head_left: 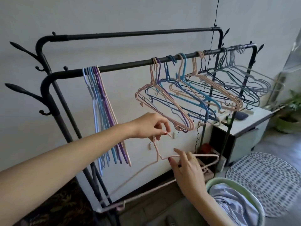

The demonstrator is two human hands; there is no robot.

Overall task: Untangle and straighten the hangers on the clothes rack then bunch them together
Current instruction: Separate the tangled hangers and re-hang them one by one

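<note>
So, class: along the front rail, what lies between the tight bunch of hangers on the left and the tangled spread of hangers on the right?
In the head view, only bare black metal front rail separates the neat pastel bunch from the tangled pastel hangers.

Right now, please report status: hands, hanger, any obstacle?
Left hand pinches pink hanger at its hook. Right hand grips its shoulder. Hanger off the front rail. Tangled hangers still spread along it.

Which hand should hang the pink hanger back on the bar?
Probably the left hand: it pinches the pink hanger by its hook, nearest the front bar. The right hand only steadies its shoulder.
</note>
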